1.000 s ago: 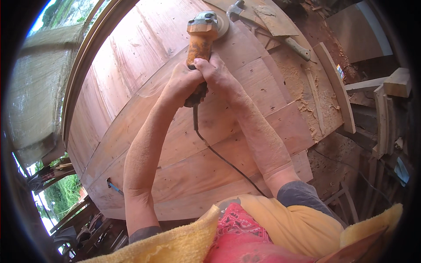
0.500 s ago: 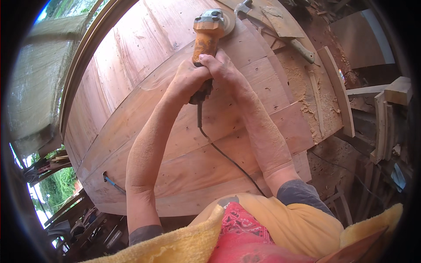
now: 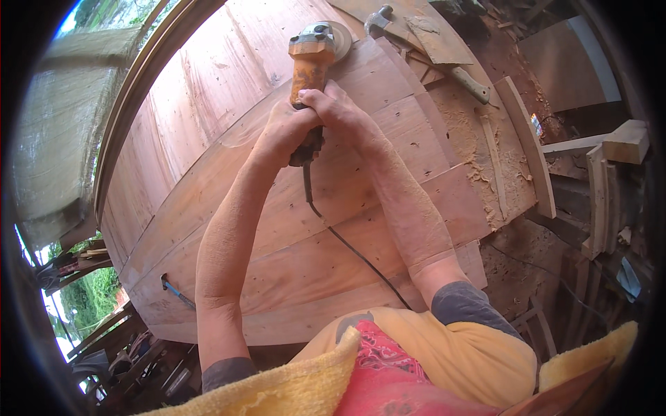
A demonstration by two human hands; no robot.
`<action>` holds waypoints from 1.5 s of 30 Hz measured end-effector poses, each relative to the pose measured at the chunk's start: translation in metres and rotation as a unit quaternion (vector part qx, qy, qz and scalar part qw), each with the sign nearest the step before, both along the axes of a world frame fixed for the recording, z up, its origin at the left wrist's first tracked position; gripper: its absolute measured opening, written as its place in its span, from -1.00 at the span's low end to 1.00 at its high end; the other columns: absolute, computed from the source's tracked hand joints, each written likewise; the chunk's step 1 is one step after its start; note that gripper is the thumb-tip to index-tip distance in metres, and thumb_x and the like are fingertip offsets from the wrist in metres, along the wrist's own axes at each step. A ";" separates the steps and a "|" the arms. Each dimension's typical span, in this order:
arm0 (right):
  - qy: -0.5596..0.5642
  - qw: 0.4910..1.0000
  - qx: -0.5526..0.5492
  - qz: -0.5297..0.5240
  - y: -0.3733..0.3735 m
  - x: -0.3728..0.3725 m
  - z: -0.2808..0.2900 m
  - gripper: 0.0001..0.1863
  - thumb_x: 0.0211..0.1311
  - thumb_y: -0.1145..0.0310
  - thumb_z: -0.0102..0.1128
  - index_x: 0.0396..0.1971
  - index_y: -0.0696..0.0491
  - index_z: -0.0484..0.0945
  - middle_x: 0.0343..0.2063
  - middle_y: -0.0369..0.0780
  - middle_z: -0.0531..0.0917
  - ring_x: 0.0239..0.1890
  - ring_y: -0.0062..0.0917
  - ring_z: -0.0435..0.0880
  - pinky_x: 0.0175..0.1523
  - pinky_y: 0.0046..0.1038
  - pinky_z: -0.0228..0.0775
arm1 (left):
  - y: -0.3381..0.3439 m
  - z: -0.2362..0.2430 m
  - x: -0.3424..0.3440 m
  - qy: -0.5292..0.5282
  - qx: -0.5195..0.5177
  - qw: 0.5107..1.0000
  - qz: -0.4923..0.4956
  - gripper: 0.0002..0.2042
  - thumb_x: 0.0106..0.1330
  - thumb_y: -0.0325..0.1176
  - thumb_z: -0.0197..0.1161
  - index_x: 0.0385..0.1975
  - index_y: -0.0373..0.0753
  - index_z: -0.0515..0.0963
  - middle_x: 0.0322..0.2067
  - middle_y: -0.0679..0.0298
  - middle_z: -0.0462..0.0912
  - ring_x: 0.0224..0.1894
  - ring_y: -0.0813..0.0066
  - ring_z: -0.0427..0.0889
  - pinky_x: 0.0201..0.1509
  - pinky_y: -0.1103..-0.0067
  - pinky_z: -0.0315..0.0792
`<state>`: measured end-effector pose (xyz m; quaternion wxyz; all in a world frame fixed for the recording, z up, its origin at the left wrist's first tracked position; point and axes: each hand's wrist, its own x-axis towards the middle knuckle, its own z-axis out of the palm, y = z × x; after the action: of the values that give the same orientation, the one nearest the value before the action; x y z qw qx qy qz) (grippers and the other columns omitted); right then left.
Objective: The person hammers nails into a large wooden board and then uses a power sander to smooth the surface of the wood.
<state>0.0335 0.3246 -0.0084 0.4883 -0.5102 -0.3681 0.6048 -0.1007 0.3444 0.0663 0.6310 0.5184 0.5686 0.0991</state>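
Note:
An orange angle grinder (image 3: 311, 64) with a grey head lies across the far part of a planked wooden surface (image 3: 291, 229). Both my hands are wrapped round its body. My left hand (image 3: 293, 123) grips the rear of the housing, while my right hand (image 3: 333, 107) closes over it from the other side, thumb on top. The round disc (image 3: 340, 43) shows at the right of the grinder's head, at or just over the planks; contact I cannot tell. From the tool's rear end a black cord (image 3: 347, 243) runs down toward my body. Fine sawdust coats my forearms.
A claw hammer (image 3: 379, 21) and a handsaw with a wooden handle (image 3: 472, 84) lie at the far right. Wood shavings (image 3: 472, 145) cover the boards there. A blue-handled tool (image 3: 177, 291) rests near the left edge. Cut timber (image 3: 624, 142) stands at the right.
Both hands have shifted the angle grinder slightly to the left and a little farther away across the planks. My grip on it looks the same.

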 end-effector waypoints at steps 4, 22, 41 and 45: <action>0.019 0.998 -0.025 -0.049 -0.005 0.036 0.008 -0.37 0.38 -0.03 0.22 0.13 0.27 0.53 -0.09 -0.11 0.67 -0.08 -0.51 0.66 -0.01 -0.45 0.53 | 0.012 -0.007 0.033 -0.048 0.027 0.998 -0.021 -0.68 0.22 -0.23 0.40 -0.20 -0.36 0.59 -0.47 0.18 0.64 -0.53 0.42 0.67 -0.52 0.44 0.58; -0.110 0.992 -0.026 0.061 0.003 -0.064 -0.002 -0.23 0.47 -0.08 0.12 0.21 0.44 0.41 0.03 0.25 0.67 0.10 -0.04 0.74 0.16 -0.18 0.60 | -0.019 -0.009 -0.058 -0.049 0.024 0.990 0.126 -0.65 0.32 -0.11 0.43 -0.21 -0.31 0.60 -0.48 0.20 0.66 -0.57 0.45 0.65 -0.54 0.46 0.57; -0.112 0.992 -0.037 0.046 -0.014 -0.056 0.003 -0.25 0.52 -0.05 0.02 0.21 0.46 0.40 0.05 0.29 0.65 0.13 0.02 0.72 0.23 -0.14 0.55 | -0.033 -0.009 -0.051 -0.035 0.016 0.995 0.094 -0.64 0.36 -0.08 0.44 -0.14 -0.25 0.56 -0.44 0.26 0.65 -0.57 0.53 0.63 -0.56 0.49 0.56; -0.039 0.998 -0.037 -0.032 -0.008 -0.014 0.008 -0.34 0.53 -0.02 0.03 0.18 0.37 0.49 -0.04 0.07 0.70 0.04 -0.27 0.70 0.15 -0.29 0.55 | -0.003 -0.013 -0.010 -0.036 0.030 0.998 0.032 -0.62 0.34 -0.08 0.44 -0.11 -0.26 0.56 -0.43 0.25 0.65 -0.53 0.52 0.66 -0.52 0.49 0.59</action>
<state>0.0195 0.3165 -0.0005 0.4732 -0.5626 -0.3482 0.5816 -0.1106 0.3412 0.0533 0.6318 0.5151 0.5581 0.1549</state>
